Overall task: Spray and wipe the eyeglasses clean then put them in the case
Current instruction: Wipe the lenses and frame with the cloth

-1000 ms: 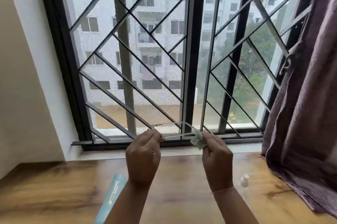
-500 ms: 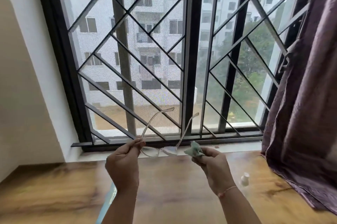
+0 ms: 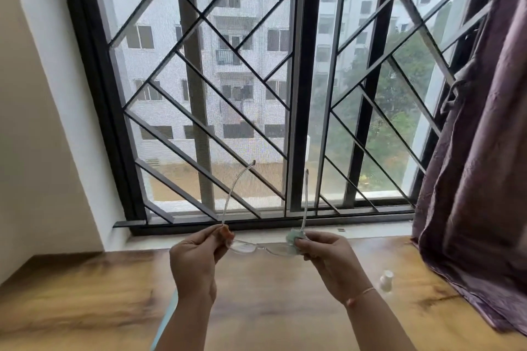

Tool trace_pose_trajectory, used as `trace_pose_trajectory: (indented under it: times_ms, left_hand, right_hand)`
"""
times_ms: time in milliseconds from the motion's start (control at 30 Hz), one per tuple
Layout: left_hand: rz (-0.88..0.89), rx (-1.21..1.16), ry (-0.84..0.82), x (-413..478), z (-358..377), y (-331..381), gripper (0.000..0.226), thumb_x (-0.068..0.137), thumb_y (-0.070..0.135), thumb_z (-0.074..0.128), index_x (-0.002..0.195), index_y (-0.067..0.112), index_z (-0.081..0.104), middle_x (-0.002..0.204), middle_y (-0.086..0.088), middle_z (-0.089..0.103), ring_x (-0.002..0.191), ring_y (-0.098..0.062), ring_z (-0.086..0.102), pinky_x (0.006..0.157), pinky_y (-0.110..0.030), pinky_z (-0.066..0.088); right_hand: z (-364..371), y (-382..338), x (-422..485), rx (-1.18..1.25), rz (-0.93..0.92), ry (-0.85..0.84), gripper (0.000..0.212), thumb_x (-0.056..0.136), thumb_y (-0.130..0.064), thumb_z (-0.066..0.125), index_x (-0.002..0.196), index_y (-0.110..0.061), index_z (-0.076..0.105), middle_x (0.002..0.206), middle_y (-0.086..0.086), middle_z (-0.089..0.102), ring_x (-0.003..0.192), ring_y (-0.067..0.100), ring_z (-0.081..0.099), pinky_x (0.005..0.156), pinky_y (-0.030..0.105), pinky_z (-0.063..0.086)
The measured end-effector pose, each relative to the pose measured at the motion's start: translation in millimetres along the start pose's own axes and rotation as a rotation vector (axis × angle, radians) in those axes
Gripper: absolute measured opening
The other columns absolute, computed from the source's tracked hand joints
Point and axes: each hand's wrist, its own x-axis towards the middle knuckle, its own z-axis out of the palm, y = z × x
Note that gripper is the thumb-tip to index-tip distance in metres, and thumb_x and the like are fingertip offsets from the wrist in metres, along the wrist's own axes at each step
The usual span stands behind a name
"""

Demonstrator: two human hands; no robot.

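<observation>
Clear-framed eyeglasses hang in the air above the wooden table, temples open and pointing away toward the window. My left hand pinches the frame's left corner. At the frame's right corner my right hand grips a small pale green cloth against the lens. A small white spray bottle stands on the table to the right of my right wrist. A light blue case peeks out from behind my left forearm, mostly hidden.
A barred window with a white sill runs along the table's far edge. A purple curtain hangs at the right and drapes onto the table corner. A cream wall bounds the left side.
The glasses went from folded flat between my hands to lower down with both temples swung open and pointing up. My hands moved apart and down; the cloth stayed in my right hand.
</observation>
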Motion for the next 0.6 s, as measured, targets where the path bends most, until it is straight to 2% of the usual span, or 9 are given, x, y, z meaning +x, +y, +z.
trace_pose_trajectory:
  times_ms: [67,267,333,500,600]
  left_hand:
    - [0.001,-0.005,-0.024,-0.5,0.4,1.8,0.032,0.079,-0.014,0.059,0.058,0.007,0.071,0.05,-0.007,0.064,0.048,-0.016,0.062,0.051,-0.021,0.055]
    - [0.018,0.014,-0.08,-3.3,2.8,7.7,0.033,0.08,-0.015,0.056,0.059,0.005,0.071,0.049,-0.008,0.064,0.046,-0.016,0.062,0.05,-0.02,0.053]
    - [0.017,0.029,-0.086,-4.6,3.4,9.2,0.026,0.081,-0.016,0.055,0.066,0.0,0.068,0.05,-0.009,0.064,0.046,-0.017,0.062,0.049,-0.02,0.053]
    - [0.012,0.045,-0.124,-6.4,3.3,9.2,0.038,0.079,-0.017,0.056,0.054,0.007,0.072,0.049,-0.012,0.063,0.045,-0.018,0.062,0.049,-0.021,0.054]
    - [0.005,0.08,-0.121,-8.6,3.2,10.3,0.029,0.078,-0.017,0.057,0.061,0.002,0.071,0.05,-0.013,0.064,0.045,-0.018,0.062,0.049,-0.02,0.054]
  right_hand:
    - [-1.7,-4.5,1.9,-0.026,0.006,-0.002,0.013,0.065,0.01,0.068,0.077,0.006,0.072,0.073,0.017,0.07,0.058,0.014,0.058,0.05,0.017,0.042]
    - [-3.4,-27.9,7.5,-0.091,-0.012,-0.017,0.02,0.066,0.012,0.067,0.085,0.016,0.066,0.074,0.021,0.067,0.058,0.019,0.059,0.05,0.018,0.042]
    - [-3.4,-36.1,9.8,-0.112,-0.035,-0.026,0.017,0.068,0.013,0.067,0.085,0.015,0.066,0.072,0.021,0.067,0.058,0.019,0.058,0.049,0.018,0.042]
    - [-2.2,-54.4,12.7,-0.155,-0.078,-0.033,0.01,0.07,0.015,0.065,0.078,0.01,0.068,0.063,0.016,0.067,0.053,0.017,0.058,0.047,0.017,0.041]
    - [-1.1,-65.4,13.2,-0.149,-0.094,-0.011,0.012,0.069,0.018,0.063,0.08,0.012,0.065,0.063,0.016,0.067,0.052,0.017,0.062,0.048,0.018,0.048]
